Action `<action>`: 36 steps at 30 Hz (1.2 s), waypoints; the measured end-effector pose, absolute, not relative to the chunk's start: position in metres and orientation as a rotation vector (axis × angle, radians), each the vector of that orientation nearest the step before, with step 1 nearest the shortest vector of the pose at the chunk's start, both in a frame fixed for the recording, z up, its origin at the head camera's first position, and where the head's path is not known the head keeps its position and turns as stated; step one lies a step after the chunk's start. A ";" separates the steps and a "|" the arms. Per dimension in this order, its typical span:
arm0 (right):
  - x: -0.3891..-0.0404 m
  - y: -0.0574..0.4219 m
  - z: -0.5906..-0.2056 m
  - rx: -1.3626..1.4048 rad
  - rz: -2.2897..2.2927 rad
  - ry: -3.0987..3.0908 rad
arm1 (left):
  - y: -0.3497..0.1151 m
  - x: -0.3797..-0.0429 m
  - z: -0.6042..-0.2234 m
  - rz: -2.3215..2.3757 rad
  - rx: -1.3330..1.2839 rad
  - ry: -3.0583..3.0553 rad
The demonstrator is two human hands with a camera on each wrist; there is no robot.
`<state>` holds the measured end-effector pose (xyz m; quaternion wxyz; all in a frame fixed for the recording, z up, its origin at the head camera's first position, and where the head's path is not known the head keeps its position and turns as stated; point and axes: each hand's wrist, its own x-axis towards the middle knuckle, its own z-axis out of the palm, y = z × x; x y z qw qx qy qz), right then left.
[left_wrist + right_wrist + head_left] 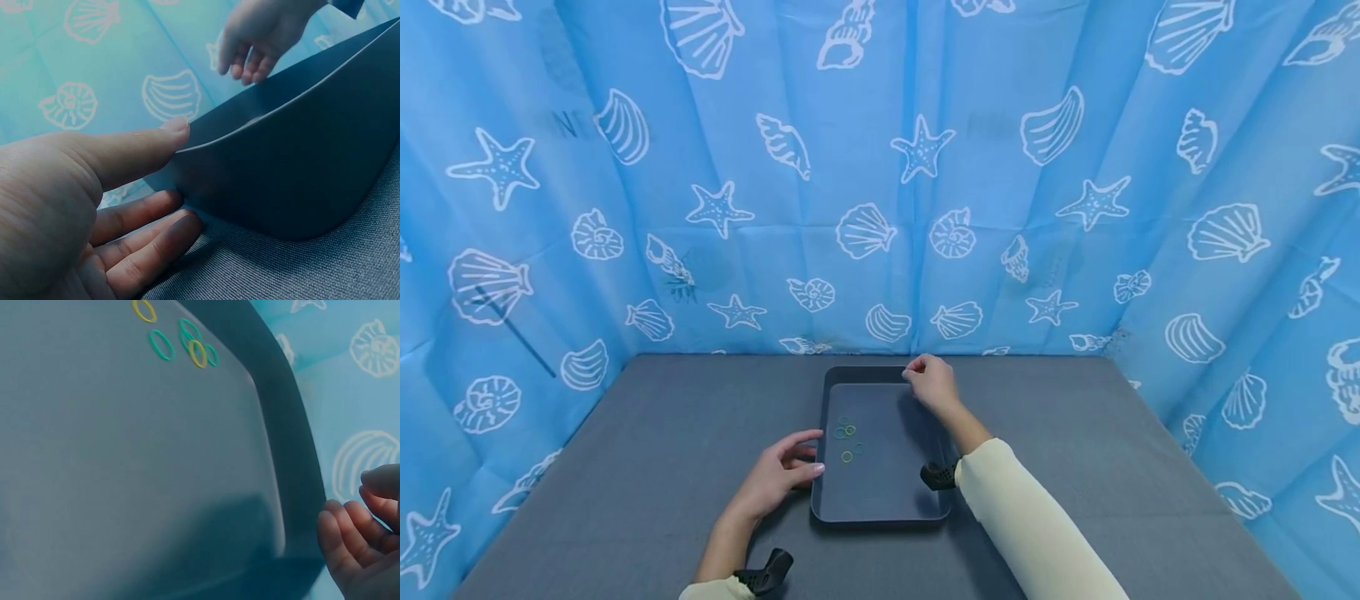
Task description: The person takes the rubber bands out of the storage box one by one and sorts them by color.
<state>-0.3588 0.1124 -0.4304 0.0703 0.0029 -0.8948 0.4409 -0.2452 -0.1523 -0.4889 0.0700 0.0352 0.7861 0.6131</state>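
Note:
A shallow dark grey tray (887, 492) lies on the table. Small thin rings that look like rubber bands, green (154, 344) and yellow (205, 356), lie inside towards its left side, several of them clustered. My left hand (775, 477) is at the tray's left wall. In the left wrist view its thumb reaches the rim, and the other fingers stay outside, by the wall. Over the far right corner of the tray is my right hand (934, 385), its fingers loosely bent and nothing visible in them. In the right wrist view the thumb and fingers stand apart.
A grey cloth-covered table (715, 417) surrounds the tray. Behind and at both sides hangs a blue curtain (820, 192) with white shells and starfish. Black wrist mounts (767, 572) sit at both cuffs.

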 end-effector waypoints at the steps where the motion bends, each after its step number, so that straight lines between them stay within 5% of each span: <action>1: -0.358 0.111 -0.432 0.027 1.328 -2.690 | -0.152 -0.245 -0.489 1.845 0.108 2.364; 36: -0.337 0.061 -0.467 0.577 1.454 -2.931 | -0.152 -0.244 -0.486 1.858 0.098 2.339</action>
